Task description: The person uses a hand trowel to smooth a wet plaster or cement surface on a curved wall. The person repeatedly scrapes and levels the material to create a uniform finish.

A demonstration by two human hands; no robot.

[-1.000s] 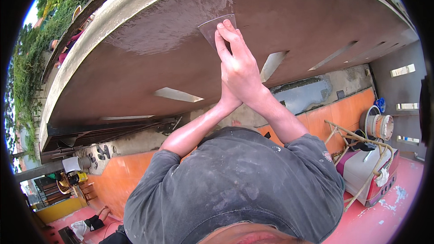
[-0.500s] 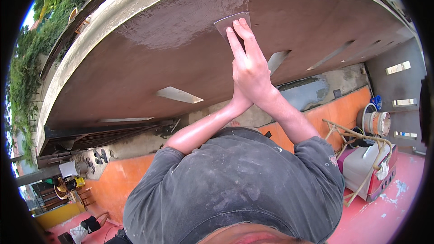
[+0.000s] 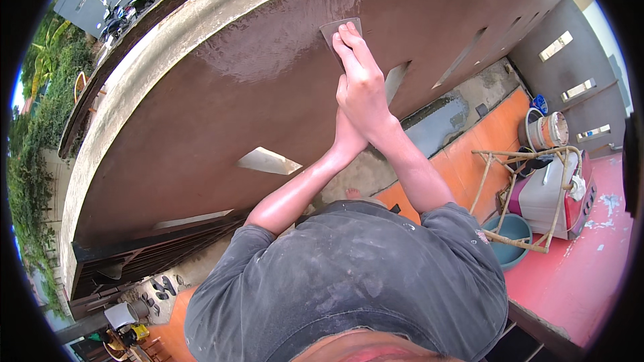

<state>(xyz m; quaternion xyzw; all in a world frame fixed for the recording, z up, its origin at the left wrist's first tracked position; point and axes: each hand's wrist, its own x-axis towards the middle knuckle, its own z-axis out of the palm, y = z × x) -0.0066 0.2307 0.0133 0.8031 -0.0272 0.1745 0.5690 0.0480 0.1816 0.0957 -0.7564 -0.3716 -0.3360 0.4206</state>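
A brown plastered wall surface [image 3: 174, 134], with a wetter, glossy patch at its upper middle, fills much of the view. My right hand [image 3: 362, 90] is closed on a thin flat scraper [image 3: 329, 30], two fingertips pressed over its blade against that patch. Beneath it, crossing at the wrist, my left hand [image 3: 349, 135] is mostly covered, so I cannot see whether its fingers grip anything.
Below the wall runs a concrete channel with an orange tiled strip [image 3: 473, 134]. At right are stacked buckets [image 3: 553, 131], a bamboo frame [image 3: 483, 194], a washing machine [image 3: 540, 204] and a teal basin [image 3: 510, 255]. A metal gate [image 3: 121, 261] and footwear [image 3: 161, 285] lie lower left.
The scraper and both hands have shifted slightly rightward along the wall. The view has turned, bringing the teal basin and motorbikes into sight; the seated person at lower left has left it.
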